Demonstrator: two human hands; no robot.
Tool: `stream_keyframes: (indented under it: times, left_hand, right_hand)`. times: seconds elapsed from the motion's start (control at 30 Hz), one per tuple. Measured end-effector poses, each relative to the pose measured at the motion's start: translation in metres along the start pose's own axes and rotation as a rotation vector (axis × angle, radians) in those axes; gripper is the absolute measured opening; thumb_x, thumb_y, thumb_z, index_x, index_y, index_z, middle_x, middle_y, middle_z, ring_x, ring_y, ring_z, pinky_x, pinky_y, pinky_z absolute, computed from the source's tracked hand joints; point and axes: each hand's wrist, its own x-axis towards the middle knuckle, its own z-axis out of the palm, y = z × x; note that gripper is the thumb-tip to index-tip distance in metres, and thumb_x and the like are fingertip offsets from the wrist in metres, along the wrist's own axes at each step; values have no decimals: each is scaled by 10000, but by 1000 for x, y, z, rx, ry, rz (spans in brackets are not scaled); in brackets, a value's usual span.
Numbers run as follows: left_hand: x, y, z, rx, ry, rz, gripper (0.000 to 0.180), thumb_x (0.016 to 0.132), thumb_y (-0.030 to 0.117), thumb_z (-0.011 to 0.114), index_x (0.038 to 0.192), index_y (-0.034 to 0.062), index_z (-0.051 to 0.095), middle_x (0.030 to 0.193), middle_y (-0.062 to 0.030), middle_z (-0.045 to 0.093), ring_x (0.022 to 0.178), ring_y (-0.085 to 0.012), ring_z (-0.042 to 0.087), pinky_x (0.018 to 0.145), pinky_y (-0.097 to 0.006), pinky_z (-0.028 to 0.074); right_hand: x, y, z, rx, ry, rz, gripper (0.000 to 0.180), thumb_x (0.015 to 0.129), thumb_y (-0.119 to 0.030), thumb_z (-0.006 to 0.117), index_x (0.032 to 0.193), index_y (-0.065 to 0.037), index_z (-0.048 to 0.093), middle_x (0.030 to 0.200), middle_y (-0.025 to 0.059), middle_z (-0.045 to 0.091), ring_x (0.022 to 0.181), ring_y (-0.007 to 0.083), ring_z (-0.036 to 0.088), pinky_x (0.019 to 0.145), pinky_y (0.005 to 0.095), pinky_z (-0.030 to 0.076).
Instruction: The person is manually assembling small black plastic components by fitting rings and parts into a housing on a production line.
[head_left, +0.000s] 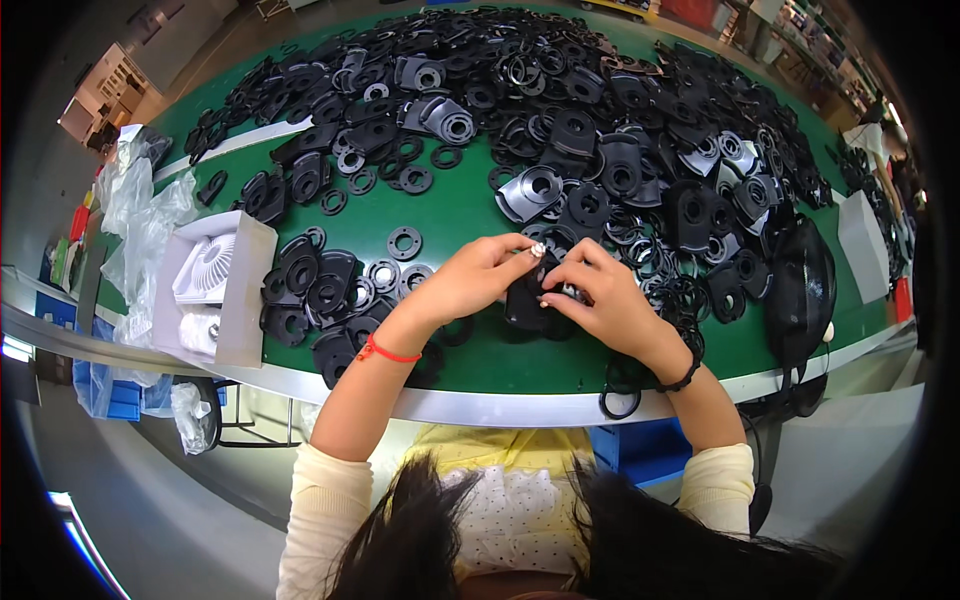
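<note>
Close to the table's front edge, a black plastic part (524, 308) with a rounded plate shape is between my two hands. My left hand (478, 272) comes over it from the left, thumb and fingers closed on its upper edge. From the right, my right hand (612, 305) curls its fingers and thumb around the part's other side. My fingers cover much of the part, so its ring end is mostly hidden. Loose black rings (650, 262) lie right beside my right hand, and a flat black ring with small holes (404, 243) lies beyond my left wrist.
A large heap of black plates and rings (480, 90) covers the far side of the green table (450, 215). At left stands a white box (255, 290) holding white ribbed parts, near clear plastic bags (150, 225). A shiny black bag (802, 290) sits at right; a blue bin (640, 455) is below.
</note>
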Motion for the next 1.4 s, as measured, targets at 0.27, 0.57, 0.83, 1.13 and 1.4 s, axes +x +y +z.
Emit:
stream_keyframes:
  times: [0.27, 0.57, 0.83, 1.13, 1.4]
  left_hand:
    - [7, -19, 4, 84, -12, 79, 301, 953, 139, 495, 1218, 8, 551, 922, -34, 671, 707, -49, 536, 602, -193, 423]
    - [4, -9, 4, 178, 22, 34, 353, 981, 228, 434, 1274, 52, 521, 934, -19, 671, 741, -47, 542, 590, -200, 430]
    - [4, -4, 9, -197, 12, -54, 310, 1014, 276, 410, 1225, 72, 510, 1057, -42, 618, 918, -82, 604, 766, -272, 529]
    - [5, -7, 5, 31, 85, 178, 259, 946, 85, 498, 1204, 74, 521, 971, -41, 648, 875, -54, 581, 654, -187, 440]
    - [0, 1, 11, 83, 149, 125, 312, 938, 115, 533, 1244, 79, 481, 889, -30, 692, 725, -40, 577, 590, -194, 431]
  right_hand:
    - [5, 2, -2, 139, 187, 57, 172, 804, -49, 679, 975, -37, 660, 905, 44, 538, 626, 96, 484, 544, 224, 404]
    - [4, 17, -3, 554, 332, 282, 373, 901, 42, 536, 1265, 53, 457, 1191, 182, 550, 1043, 222, 638, 885, 274, 511]
    - [3, -1, 4, -22, 215, -164, 272, 785, 35, 649, 1049, -27, 632, 1005, 114, 649, 895, 257, 644, 843, 352, 488]
    - [5, 0, 2, -198, 221, -191, 441, 717, -107, 756, 1122, -53, 590, 1071, 115, 573, 985, 309, 566, 869, 382, 453]
    - [2, 8, -1, -21, 9, -19, 600, 727, -152, 790, 1252, -35, 524, 1183, 124, 452, 911, 210, 584, 754, 307, 507]
